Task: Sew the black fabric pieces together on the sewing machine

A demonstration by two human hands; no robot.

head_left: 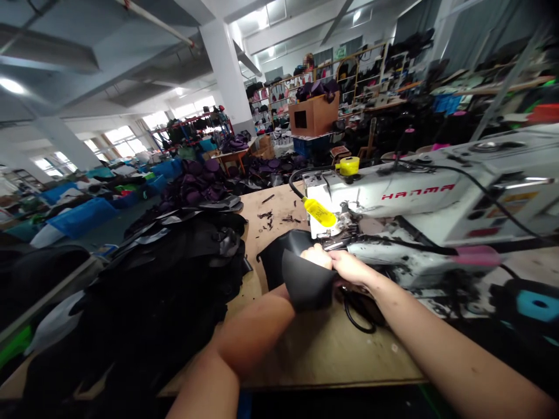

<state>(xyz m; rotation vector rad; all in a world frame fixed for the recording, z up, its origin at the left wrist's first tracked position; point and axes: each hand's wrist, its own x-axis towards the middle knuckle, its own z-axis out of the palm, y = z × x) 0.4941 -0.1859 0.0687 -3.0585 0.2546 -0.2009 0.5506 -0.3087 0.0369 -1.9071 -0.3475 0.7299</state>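
Note:
A curved piece of black fabric (308, 282) bends up in front of the sewing machine (419, 195), beside its needle area. My left hand (317, 255) reaches behind the raised flap, which covers my wrist and part of the palm. Its fingers are closed on the fabric just below the machine head. Right against it, my right hand (349, 267) pinches the fabric's edge, its fingertips partly hidden. Another part of the black fabric lies flat on the table left of the needle area. A yellow lamp (321, 213) hangs over the sewing spot.
A heap of black fabric pieces (174, 262) covers the left of the wooden table (345, 361). Dark scraps (266, 218) lie beyond my hands. A black cable (360, 326) loops near my right wrist. Behind stand a cardboard box (317, 116) and blue bins (82, 215).

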